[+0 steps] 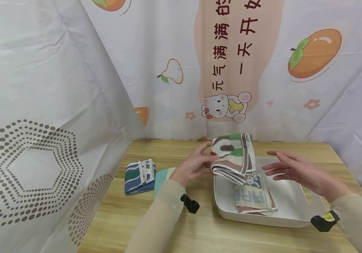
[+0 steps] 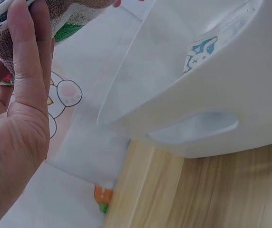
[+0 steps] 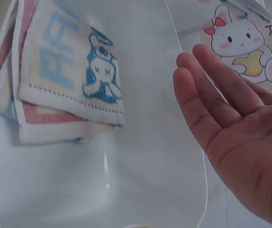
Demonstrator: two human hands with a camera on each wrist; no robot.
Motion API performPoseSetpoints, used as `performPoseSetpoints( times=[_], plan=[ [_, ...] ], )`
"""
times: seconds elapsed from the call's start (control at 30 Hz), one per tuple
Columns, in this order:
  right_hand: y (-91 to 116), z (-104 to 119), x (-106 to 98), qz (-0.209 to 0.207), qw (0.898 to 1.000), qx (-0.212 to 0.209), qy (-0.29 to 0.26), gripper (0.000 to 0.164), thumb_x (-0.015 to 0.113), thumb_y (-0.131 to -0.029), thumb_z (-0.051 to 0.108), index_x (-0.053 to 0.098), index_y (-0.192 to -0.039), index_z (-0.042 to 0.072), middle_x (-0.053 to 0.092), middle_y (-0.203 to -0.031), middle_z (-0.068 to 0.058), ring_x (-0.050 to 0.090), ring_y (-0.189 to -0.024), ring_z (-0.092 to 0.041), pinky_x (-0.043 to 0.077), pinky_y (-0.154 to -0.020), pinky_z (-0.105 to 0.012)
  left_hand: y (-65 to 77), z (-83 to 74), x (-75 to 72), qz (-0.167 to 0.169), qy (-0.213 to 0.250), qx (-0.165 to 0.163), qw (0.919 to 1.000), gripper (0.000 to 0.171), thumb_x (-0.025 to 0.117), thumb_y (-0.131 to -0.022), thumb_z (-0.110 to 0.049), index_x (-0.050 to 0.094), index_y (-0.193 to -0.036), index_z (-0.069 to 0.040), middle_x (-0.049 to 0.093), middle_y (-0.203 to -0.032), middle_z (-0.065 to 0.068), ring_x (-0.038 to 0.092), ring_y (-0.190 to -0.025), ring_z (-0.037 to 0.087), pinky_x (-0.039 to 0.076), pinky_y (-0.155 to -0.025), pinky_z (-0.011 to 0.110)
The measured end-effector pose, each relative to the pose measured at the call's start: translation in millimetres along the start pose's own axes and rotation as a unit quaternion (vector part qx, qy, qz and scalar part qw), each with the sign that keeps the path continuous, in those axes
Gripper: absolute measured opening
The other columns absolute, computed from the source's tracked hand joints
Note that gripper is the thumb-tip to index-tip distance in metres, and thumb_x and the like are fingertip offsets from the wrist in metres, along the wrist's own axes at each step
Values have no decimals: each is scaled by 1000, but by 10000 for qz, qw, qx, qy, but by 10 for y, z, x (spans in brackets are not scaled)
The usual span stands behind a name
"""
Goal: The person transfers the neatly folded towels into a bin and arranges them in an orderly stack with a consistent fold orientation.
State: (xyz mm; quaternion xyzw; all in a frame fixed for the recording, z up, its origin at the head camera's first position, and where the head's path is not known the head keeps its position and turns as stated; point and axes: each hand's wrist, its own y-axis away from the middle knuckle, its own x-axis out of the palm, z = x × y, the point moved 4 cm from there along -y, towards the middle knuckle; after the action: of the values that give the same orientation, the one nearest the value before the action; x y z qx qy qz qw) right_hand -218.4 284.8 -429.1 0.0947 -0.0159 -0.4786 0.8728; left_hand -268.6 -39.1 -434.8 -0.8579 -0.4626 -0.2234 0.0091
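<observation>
My left hand (image 1: 196,163) pinches a folded towel (image 1: 231,153) with brown, green and white patches, holding it up over the left part of a white plastic bin (image 1: 288,200). In the left wrist view, my left hand's fingers (image 2: 29,71) press against the towel's brown folded edge. My right hand (image 1: 298,172) hovers above the bin's right side, its fingers extended and nothing in them. Inside the bin lies a folded cream towel (image 3: 60,61) with blue lettering and a blue rabbit, on top of a folded towel with a red and white border (image 3: 55,123).
Left of the bin, a folded blue, green and white striped towel (image 1: 139,177) lies on the wooden table (image 1: 199,225). Beside it is a teal and yellow towel (image 1: 162,177), partly hidden by my left arm. A printed curtain (image 1: 168,102) hangs behind the table.
</observation>
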Motion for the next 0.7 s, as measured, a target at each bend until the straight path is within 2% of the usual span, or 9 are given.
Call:
performPoseSetpoints(
  times=[0.07, 0.27, 0.47, 0.6, 0.7],
  plan=[
    [-24, 15, 56, 205, 9997, -28, -133, 40, 23, -115, 33, 30, -153, 23, 67, -134, -13, 65, -123, -27, 56, -98, -36, -5, 1, 22, 28, -8, -23, 10000, 48, 64, -98, -1, 55, -137, -27, 70, -93, 13, 70, -73, 21, 60, -64, 38],
    [-91, 50, 204, 779, 9949, -133, -624, 49, 15, -114, 36, 17, -161, 21, 62, -139, -16, 59, -130, -29, 52, -105, -39, -36, 15, 84, 170, -24, -33, 9998, 46, 63, -99, -2, 55, -136, -28, 70, -95, 12, 70, -74, 20, 61, -62, 35],
    [-154, 61, 334, 1091, 9880, -59, -1092, 54, 11, -112, 42, 15, -163, 24, 61, -142, -16, 57, -133, -28, 50, -108, -42, -58, 32, 125, 214, -83, -22, 9997, 45, 62, -99, -2, 55, -136, -28, 70, -93, 11, 71, -73, 20, 62, -62, 36],
    [-175, 74, 398, 1428, 9783, -190, -1490, 55, 9, -111, 44, 10, -163, 25, 58, -145, -17, 56, -134, -29, 48, -110, -43, -71, 59, 136, 220, -116, -57, 9997, 45, 62, -99, -2, 55, -135, -28, 68, -92, 11, 71, -72, 20, 62, -62, 37],
    [-182, 88, 413, 1638, 9688, -377, -1823, 57, 8, -111, 45, 0, -164, 24, 58, -145, -18, 57, -133, -31, 47, -111, -44, -74, 77, 134, 212, -81, -99, 9997, 47, 62, -99, -1, 55, -136, -28, 68, -93, 11, 72, -73, 20, 62, -62, 37]
  ],
)
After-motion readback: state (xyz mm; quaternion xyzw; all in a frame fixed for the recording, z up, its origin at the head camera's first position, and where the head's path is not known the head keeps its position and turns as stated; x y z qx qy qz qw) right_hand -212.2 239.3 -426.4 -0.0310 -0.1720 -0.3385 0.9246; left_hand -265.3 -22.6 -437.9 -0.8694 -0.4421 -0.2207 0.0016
